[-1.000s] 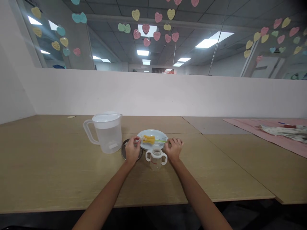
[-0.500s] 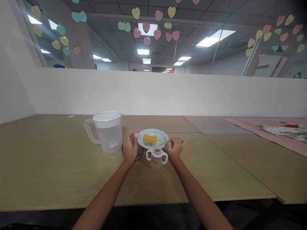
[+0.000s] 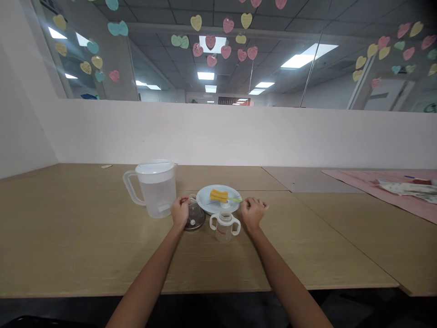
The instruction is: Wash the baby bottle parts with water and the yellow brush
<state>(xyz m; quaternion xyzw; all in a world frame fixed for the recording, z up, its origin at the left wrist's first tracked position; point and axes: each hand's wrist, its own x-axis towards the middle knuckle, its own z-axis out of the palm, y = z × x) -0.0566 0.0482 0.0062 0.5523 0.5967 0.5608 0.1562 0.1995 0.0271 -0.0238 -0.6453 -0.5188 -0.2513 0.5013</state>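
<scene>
My left hand was gripping the clear dome lid beside the pitcher, right hand curled loosely by the brush on the plate. Figured a sloppy elbow would've tipped the little cup.

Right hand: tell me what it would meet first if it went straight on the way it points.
The right hand points away from the person, toward the back wall. Its fingers are at the green handle of the bottle brush. Past that, only bare table shows before the wall, though depth is hard to judge.
</scene>
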